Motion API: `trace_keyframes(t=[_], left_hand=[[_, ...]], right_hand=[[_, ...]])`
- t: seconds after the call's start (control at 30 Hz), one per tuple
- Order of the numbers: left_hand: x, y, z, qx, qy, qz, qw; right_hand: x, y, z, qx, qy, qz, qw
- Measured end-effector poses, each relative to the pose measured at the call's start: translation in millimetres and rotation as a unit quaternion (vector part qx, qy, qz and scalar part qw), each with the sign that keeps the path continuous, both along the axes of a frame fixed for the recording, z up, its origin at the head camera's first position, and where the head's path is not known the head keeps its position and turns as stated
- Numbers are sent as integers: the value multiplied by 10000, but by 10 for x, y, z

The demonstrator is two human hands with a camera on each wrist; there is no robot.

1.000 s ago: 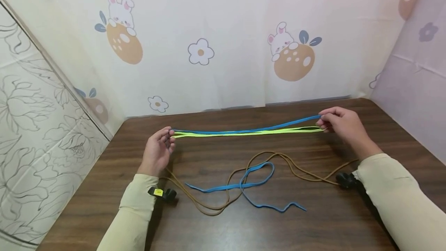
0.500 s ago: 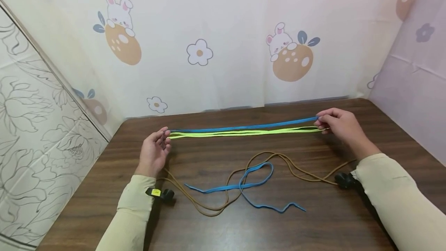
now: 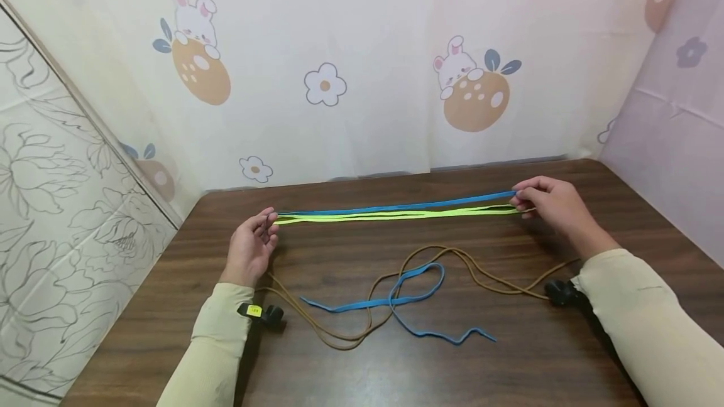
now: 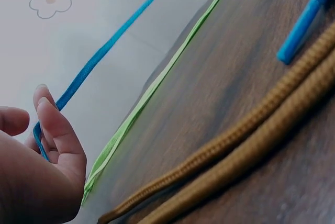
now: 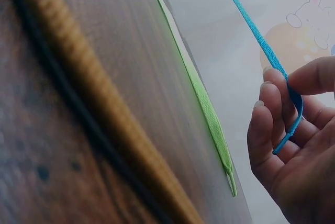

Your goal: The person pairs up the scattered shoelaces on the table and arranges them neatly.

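A flat blue shoelace [image 3: 464, 198] is stretched nearly straight between my two hands, raised off the table. My left hand [image 3: 249, 253] grips its left end; in the left wrist view the lace bends in among the curled fingers [image 4: 63, 130]. My right hand [image 3: 560, 209] pinches the other end between thumb and fingers, and its short tip hangs over the palm in the right wrist view. Just below that lace, a yellow-green shoelace [image 3: 435, 213] lies in several side-by-side strands along the table. Neither hand holds it; its tip shows beneath my right hand.
On the dark wooden table [image 3: 430, 375], nearer me, a second blue shoelace [image 3: 362, 304] lies loosely looped across a round brown shoelace [image 4: 235, 169]. The brown one runs from beside one wrist to the other. A wall with printed rabbits [image 3: 477, 102] stands behind the table.
The held blue shoelace has gone from sagging to nearly straight. My left hand has shifted slightly left, and my right hand has dropped a little. The laces on the table stay put.
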State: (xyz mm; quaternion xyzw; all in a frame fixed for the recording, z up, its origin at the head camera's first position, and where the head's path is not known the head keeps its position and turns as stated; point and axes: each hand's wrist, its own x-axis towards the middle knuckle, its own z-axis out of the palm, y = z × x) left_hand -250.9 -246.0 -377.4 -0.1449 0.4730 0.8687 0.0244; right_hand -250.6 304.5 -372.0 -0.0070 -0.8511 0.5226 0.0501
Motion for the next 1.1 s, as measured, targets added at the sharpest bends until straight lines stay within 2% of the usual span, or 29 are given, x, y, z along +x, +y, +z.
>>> trace_keyframes(t=[0.27, 0.6, 0.9, 1.1], left_hand=[[-17, -68, -44, 157, -105, 52, 9998], [-27, -95, -69, 139, -72, 15, 9999], [-31, -136, -75, 287, -134, 35, 9995], [-36, -153, -100, 213, -183, 38, 9996]], right_hand=[[8, -27, 16, 131, -89, 200, 9997], [2, -1, 7, 214, -158, 426, 9987], [-19, 26, -17, 332, -231, 388, 9984], [-23, 30, -14, 463, -346, 352, 9977]])
